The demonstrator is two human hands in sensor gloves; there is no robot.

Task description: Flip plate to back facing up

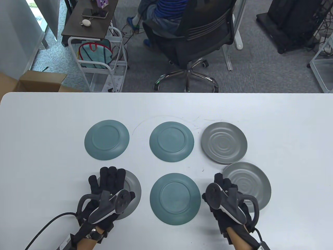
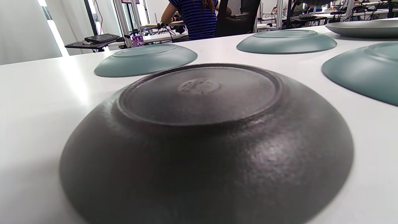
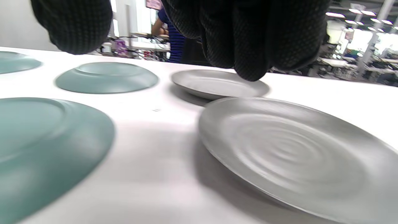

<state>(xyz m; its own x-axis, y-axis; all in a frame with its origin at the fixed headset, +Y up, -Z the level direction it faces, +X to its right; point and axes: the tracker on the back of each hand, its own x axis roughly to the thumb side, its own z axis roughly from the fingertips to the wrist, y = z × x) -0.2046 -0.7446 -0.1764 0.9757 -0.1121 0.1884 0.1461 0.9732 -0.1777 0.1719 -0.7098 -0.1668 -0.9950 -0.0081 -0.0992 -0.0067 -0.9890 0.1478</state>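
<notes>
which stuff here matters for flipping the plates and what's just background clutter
Job:
- near-right grey plate, face up
- far-right grey plate, face up
- right hand
- left hand

Lying about:
- office chair
- cart
- cardboard box

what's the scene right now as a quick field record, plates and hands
plates total: six on the white table
back up: three teal plates and the dark gray plate at near left
face up: far gray plate and near gray plate, both at right, ripple pattern showing
left hand: lies over the dark gray plate, fingers extended
right hand: at the left edge of the near gray plate, contact unclear
left to flip: the two gray face-up plates
</notes>
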